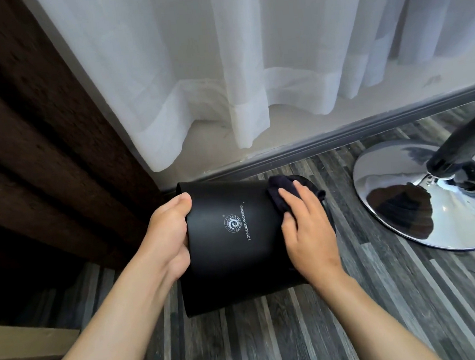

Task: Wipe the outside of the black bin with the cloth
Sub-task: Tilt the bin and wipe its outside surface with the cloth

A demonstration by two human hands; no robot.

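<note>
The black bin (pixel 231 255) lies tipped on its side above the striped floor, its white logo and lettering facing up. My left hand (pixel 168 234) grips its left end, thumb on top of the wall. My right hand (pixel 307 231) lies flat on the bin's right part, fingers spread, and presses a dark cloth (pixel 279 193) against the outside wall. Only the cloth's far part shows beyond my fingers. The bin's right end is hidden behind my right hand.
A chrome round stand base (pixel 423 221) with a dark pole (pixel 463 143) sits on the floor to the right. White sheer curtains (pixel 222 80) hang behind, above a grey skirting board (pixel 342 139). Dark brown drapes (pixel 41 154) fill the left side.
</note>
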